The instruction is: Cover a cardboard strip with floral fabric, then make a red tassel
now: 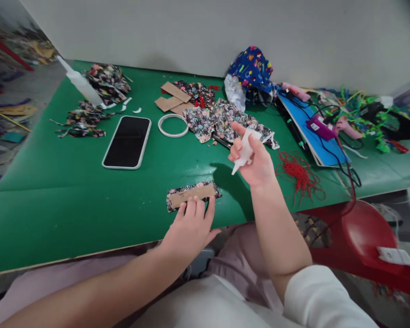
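My left hand (pixel 190 225) lies with its fingers stretched out, the tips resting on a brown cardboard strip (pixel 191 193). Beneath that strip is a piece of dark floral fabric (pixel 171 205), its edges showing around the cardboard. Raised above the table, my right hand (pixel 251 157) is closed around a small white glue bottle (pixel 246 148), with the nozzle tilted down to the left and the index finger held out. Behind that hand lie more floral fabric pieces (pixel 222 114) and partly covered scissors (pixel 221 141).
On the green table (pixel 71 200) are a phone (pixel 127 142), a roll of tape (pixel 172 125), cardboard pieces (pixel 173 98) and a larger white bottle (pixel 84 86). Tangled red string (pixel 299 175), a blue folder (pixel 314 127) and corded tools (pixel 323 127) occupy the right side. A red chair (pixel 369 232) stands lower right.
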The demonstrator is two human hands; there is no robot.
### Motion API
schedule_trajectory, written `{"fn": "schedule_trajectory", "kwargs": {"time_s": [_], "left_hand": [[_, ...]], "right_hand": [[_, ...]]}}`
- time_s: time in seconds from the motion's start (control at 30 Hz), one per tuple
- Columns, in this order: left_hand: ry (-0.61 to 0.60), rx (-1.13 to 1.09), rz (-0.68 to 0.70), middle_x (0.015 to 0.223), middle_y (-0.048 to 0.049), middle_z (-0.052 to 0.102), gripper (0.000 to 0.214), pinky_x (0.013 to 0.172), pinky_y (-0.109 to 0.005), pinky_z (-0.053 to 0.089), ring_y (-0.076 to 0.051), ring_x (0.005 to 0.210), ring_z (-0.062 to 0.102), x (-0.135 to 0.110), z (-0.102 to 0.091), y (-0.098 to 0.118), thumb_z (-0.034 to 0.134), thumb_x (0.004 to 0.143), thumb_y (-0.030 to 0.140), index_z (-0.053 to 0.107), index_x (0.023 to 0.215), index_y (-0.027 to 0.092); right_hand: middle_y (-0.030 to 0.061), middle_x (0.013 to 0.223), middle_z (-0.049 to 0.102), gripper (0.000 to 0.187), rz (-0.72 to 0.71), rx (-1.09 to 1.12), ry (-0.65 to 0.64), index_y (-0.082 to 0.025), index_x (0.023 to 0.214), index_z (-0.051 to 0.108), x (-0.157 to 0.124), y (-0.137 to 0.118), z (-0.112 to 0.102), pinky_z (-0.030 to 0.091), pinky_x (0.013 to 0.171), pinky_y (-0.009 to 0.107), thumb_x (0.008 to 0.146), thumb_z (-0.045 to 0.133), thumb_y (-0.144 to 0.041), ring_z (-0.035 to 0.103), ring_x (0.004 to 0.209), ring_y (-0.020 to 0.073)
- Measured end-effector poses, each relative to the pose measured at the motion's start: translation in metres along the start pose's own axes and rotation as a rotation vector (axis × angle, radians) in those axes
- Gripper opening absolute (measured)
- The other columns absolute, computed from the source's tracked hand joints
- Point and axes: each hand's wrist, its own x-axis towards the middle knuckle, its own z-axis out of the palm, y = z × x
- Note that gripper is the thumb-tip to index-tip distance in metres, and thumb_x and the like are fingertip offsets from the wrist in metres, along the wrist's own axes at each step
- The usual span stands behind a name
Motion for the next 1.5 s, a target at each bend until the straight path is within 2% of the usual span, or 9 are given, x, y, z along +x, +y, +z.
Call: {"fn": "schedule_trajectory", "kwargs": {"time_s": [0.17, 0.43, 0.77, 0.87, 0.97, 1.1, 1.2, 1.37, 1.5], "left_hand": [[-0.001, 0.019, -0.007, 0.112, -0.0215, 0.056, 0.066, 0.086, -0.04, 0.045, -0.031, 0.104, 0.053, 0.0, 0.001, 0.001, 0.05, 0.08, 0.049, 0.038, 0.133, 0.011], [0.056, 0.068, 0.005, 0.109, -0.0206, 0.059, 0.077, 0.083, -0.04, 0.049, -0.03, 0.101, 0.056, 0.0, 0.004, 0.002, 0.065, 0.067, 0.05, 0.041, 0.13, 0.011], [0.086, 0.06, -0.002, 0.108, -0.0203, 0.06, 0.076, 0.082, -0.041, 0.05, -0.029, 0.099, 0.058, -0.001, 0.003, 0.001, 0.066, 0.066, 0.048, 0.043, 0.129, 0.011], [0.081, 0.054, -0.001, 0.108, -0.0204, 0.06, 0.074, 0.081, -0.04, 0.05, -0.029, 0.099, 0.058, -0.001, 0.003, 0.002, 0.065, 0.068, 0.048, 0.044, 0.128, 0.011], [0.077, 0.047, -0.009, 0.109, -0.0215, 0.06, 0.073, 0.083, -0.041, 0.049, -0.029, 0.102, 0.057, 0.0, 0.005, 0.002, 0.064, 0.07, 0.048, 0.043, 0.129, 0.011], [0.088, 0.032, -0.008, 0.11, -0.0213, 0.059, 0.071, 0.083, -0.041, 0.049, -0.03, 0.101, 0.057, 0.001, 0.007, 0.002, 0.062, 0.071, 0.047, 0.042, 0.129, 0.01], [0.092, 0.041, -0.016, 0.108, -0.0206, 0.059, 0.061, 0.081, -0.041, 0.05, -0.03, 0.1, 0.058, 0.0, 0.008, 0.003, 0.056, 0.078, 0.04, 0.042, 0.128, 0.01], [0.119, 0.068, -0.028, 0.109, -0.0193, 0.059, 0.05, 0.081, -0.041, 0.05, -0.029, 0.101, 0.057, -0.002, 0.007, 0.006, 0.047, 0.083, 0.028, 0.041, 0.129, 0.009], [0.136, 0.094, -0.039, 0.109, -0.018, 0.06, 0.048, 0.082, -0.043, 0.049, -0.029, 0.101, 0.057, -0.003, 0.007, 0.007, 0.043, 0.084, 0.025, 0.042, 0.129, 0.009]], "right_hand": [[-0.0033, 0.069, 0.053, 0.039, 0.044, 0.128, -0.064, -0.022, 0.102, 0.06, -0.001, -0.004, 0.002, 0.049, 0.069, 0.026, 0.075, 0.049, -0.049, 0.049, 0.059, 0.0081], [-0.0029, 0.078, 0.064, 0.029, 0.085, 0.244, -0.097, -0.022, 0.099, 0.06, -0.001, 0.002, -0.001, 0.05, 0.08, 0.03, 0.072, 0.058, -0.031, 0.06, 0.072, 0.0105], [-0.0023, 0.076, 0.065, 0.036, 0.027, -0.026, -0.106, -0.025, 0.1, 0.061, -0.003, 0.005, -0.003, 0.048, 0.059, 0.023, 0.068, 0.068, -0.038, 0.056, 0.059, 0.0083], [-0.0006, 0.077, 0.063, 0.036, 0.032, -0.133, -0.061, -0.022, 0.103, 0.062, -0.003, 0.004, 0.0, 0.046, 0.058, 0.022, 0.073, 0.062, -0.041, 0.054, 0.06, 0.0081], [0.0003, 0.08, 0.063, 0.032, 0.114, -0.185, -0.007, -0.021, 0.105, 0.06, -0.003, 0.003, 0.003, 0.046, 0.06, 0.022, 0.079, 0.055, -0.038, 0.055, 0.062, 0.0083], [-0.0003, 0.085, 0.063, 0.033, 0.22, -0.188, 0.011, -0.022, 0.105, 0.059, -0.005, 0.005, 0.006, 0.049, 0.069, 0.025, 0.073, 0.061, -0.026, 0.06, 0.071, 0.0106], [-0.0012, 0.086, 0.063, 0.037, 0.222, -0.245, 0.036, -0.026, 0.103, 0.055, -0.005, 0.006, 0.006, 0.051, 0.069, 0.03, 0.068, 0.066, -0.027, 0.063, 0.071, 0.0132], [-0.0034, 0.078, 0.062, 0.039, 0.143, -0.32, 0.046, -0.027, 0.099, 0.052, -0.003, 0.01, 0.004, 0.045, 0.058, 0.022, 0.064, 0.07, -0.023, 0.056, 0.062, 0.0087], [-0.0057, 0.062, 0.052, 0.028, 0.099, -0.279, 0.027, -0.023, 0.09, 0.058, -0.005, 0.015, 0.009, 0.039, 0.052, 0.022, 0.064, 0.069, -0.027, 0.046, 0.053, 0.007]]}}
